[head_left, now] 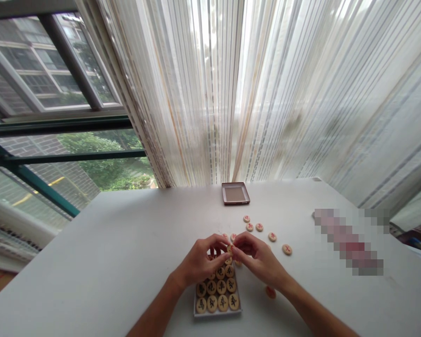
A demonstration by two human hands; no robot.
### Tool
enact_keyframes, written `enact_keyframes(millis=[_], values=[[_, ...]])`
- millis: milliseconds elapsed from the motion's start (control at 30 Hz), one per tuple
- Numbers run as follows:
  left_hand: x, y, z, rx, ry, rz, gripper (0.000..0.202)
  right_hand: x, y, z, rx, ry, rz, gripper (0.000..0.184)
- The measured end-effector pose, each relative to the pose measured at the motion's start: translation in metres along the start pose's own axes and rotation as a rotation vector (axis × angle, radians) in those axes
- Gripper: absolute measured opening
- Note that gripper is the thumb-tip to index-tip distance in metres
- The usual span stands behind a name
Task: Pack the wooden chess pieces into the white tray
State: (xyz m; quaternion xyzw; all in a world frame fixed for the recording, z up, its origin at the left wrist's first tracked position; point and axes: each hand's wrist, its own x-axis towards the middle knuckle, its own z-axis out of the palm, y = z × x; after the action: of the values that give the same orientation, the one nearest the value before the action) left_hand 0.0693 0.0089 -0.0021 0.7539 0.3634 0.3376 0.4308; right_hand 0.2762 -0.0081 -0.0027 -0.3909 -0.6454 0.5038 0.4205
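Observation:
My left hand (204, 259) and my right hand (257, 256) meet above the far end of a shallow white box (217, 315). Their fingertips pinch a round wooden Chinese chess piece (230, 251) between them. Rows of pieces with black characters, such as one near the front (212, 303), lie flat in the box. My hands hide part of its far rows. Just beyond my fingers are red-marked pieces, one of them (233, 237) partly covered. Another red-marked piece (270, 292) lies beneath my right forearm.
Several red-marked pieces are scattered to the right, including one farther out (286, 249). A shallow box lid (235, 194) rests near the far edge of the white table (126, 243). At right lies a blurred-out pinkish object (349, 243). Striped curtains (217, 93) hang behind.

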Motion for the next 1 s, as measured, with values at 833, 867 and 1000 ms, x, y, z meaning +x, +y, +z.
enact_keyframes(millis=[833,867,1000], values=[[0.001,-0.006,-0.016,0.216,0.045,-0.018,0.013,0.002,0.007,0.0,-0.113,0.0,-0.055,0.014],[0.001,-0.007,-0.018,0.235,0.044,-0.023,0.013,0.001,0.007,-0.001,-0.137,-0.004,-0.065,0.013],[0.0,-0.01,-0.023,0.283,-0.004,-0.041,0.013,-0.001,0.007,-0.001,-0.188,-0.024,-0.074,0.011]])
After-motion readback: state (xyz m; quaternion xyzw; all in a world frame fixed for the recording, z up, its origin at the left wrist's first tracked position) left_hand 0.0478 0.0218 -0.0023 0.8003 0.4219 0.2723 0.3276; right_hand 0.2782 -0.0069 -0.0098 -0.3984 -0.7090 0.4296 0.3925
